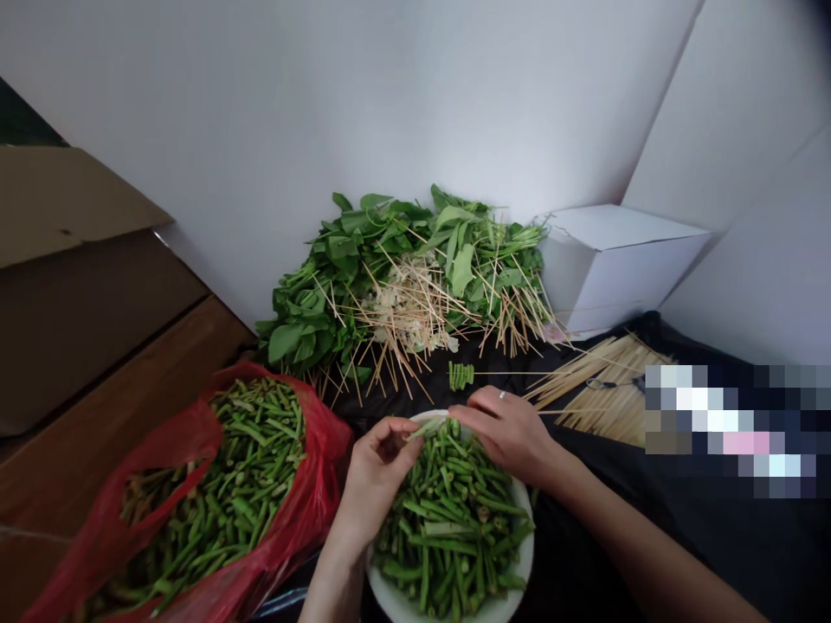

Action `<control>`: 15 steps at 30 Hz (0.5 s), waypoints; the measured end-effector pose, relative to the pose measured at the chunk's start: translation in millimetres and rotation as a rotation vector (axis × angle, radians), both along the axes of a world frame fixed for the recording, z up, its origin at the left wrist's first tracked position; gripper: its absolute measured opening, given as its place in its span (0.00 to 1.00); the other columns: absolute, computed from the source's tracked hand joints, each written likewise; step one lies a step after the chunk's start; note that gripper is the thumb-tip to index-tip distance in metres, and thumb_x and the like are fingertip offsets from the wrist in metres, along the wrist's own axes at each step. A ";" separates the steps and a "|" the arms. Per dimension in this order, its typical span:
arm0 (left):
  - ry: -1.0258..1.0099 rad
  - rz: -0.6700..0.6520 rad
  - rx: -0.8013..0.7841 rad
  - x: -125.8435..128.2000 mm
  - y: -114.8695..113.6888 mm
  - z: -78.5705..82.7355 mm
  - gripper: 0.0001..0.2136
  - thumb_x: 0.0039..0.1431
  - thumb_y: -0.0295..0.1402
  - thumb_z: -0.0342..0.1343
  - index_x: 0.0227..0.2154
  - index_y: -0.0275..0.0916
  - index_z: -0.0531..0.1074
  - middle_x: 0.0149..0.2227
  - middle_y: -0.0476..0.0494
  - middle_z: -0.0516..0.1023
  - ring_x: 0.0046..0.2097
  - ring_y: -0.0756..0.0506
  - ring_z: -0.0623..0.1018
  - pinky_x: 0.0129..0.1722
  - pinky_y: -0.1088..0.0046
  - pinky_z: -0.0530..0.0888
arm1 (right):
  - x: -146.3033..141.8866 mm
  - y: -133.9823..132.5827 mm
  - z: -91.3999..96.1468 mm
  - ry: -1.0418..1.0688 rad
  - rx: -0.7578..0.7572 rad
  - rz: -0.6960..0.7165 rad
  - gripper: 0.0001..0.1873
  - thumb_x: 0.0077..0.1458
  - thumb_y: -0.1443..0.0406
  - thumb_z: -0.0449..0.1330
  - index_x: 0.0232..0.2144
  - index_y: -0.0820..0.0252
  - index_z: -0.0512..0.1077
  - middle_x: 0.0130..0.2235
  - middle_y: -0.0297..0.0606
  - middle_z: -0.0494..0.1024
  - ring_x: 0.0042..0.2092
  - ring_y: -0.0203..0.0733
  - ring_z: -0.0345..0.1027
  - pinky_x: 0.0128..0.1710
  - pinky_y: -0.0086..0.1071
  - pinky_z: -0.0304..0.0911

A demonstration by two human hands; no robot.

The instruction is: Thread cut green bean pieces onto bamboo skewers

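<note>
My left hand (pixel 383 472) pinches a pale green bean piece (pixel 427 427) between thumb and fingertips above the bowl. Across from it, my right hand (pixel 510 433), with a ring on one finger, is closed near the bowl's far rim. A thin bamboo skewer (pixel 555 413) sticks out to the right from under that hand; its front part is hidden by the fingers. Cut green beans (pixel 454 545) fill the white bowl (pixel 527 567) below both hands. Just beyond the rim lies a skewer threaded with a row of bean pieces (pixel 460 375).
At left, a red plastic bag (pixel 325 450) holds more cut beans. Behind lie leafy greens (pixel 344 247) and white pieces on skewers (pixel 415 298). A white box (pixel 623 260) and loose bamboo skewers (pixel 601 389) are at right, a cardboard box (pixel 78 260) far left. A blurred patch covers something right.
</note>
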State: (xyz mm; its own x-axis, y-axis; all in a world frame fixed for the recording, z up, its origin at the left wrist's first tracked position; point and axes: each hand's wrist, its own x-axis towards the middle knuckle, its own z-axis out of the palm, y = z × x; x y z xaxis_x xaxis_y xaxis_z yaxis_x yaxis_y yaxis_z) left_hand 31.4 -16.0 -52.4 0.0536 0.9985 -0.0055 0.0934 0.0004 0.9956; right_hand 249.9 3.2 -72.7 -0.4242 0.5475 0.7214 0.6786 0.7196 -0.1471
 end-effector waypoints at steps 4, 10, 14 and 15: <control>-0.327 0.015 -0.120 7.4 -1.1 -7.1 0.11 0.44 0.31 0.70 0.32 0.37 0.77 0.28 0.50 0.76 0.29 0.53 0.72 0.33 0.79 0.69 | -3.6 -1.3 -3.3 0.007 0.023 0.024 0.14 0.62 0.70 0.51 0.44 0.58 0.75 0.31 0.37 0.70 0.33 0.37 0.60 0.31 0.29 0.56; -0.527 0.054 -0.145 7.5 -1.5 -13.3 0.10 0.46 0.31 0.70 0.30 0.37 0.75 0.34 0.48 0.79 0.36 0.52 0.77 0.40 0.77 0.73 | -6.5 -1.7 -8.3 0.047 0.018 0.022 0.15 0.60 0.72 0.52 0.45 0.60 0.74 0.32 0.38 0.71 0.34 0.38 0.61 0.32 0.31 0.59; -0.552 0.073 -0.195 2.1 -3.2 -9.5 0.12 0.50 0.34 0.68 0.33 0.38 0.71 0.39 0.43 0.82 0.39 0.48 0.80 0.43 0.69 0.76 | -4.0 -2.2 -6.6 0.100 0.017 0.019 0.16 0.60 0.73 0.52 0.47 0.64 0.73 0.34 0.40 0.72 0.36 0.40 0.63 0.35 0.32 0.62; -0.543 0.086 -0.201 1.5 -3.6 -9.2 0.13 0.50 0.35 0.68 0.34 0.38 0.70 0.36 0.43 0.82 0.37 0.48 0.80 0.40 0.71 0.77 | -3.7 -2.6 -5.9 0.099 0.029 0.026 0.16 0.60 0.74 0.52 0.47 0.64 0.73 0.34 0.41 0.73 0.36 0.39 0.63 0.35 0.32 0.62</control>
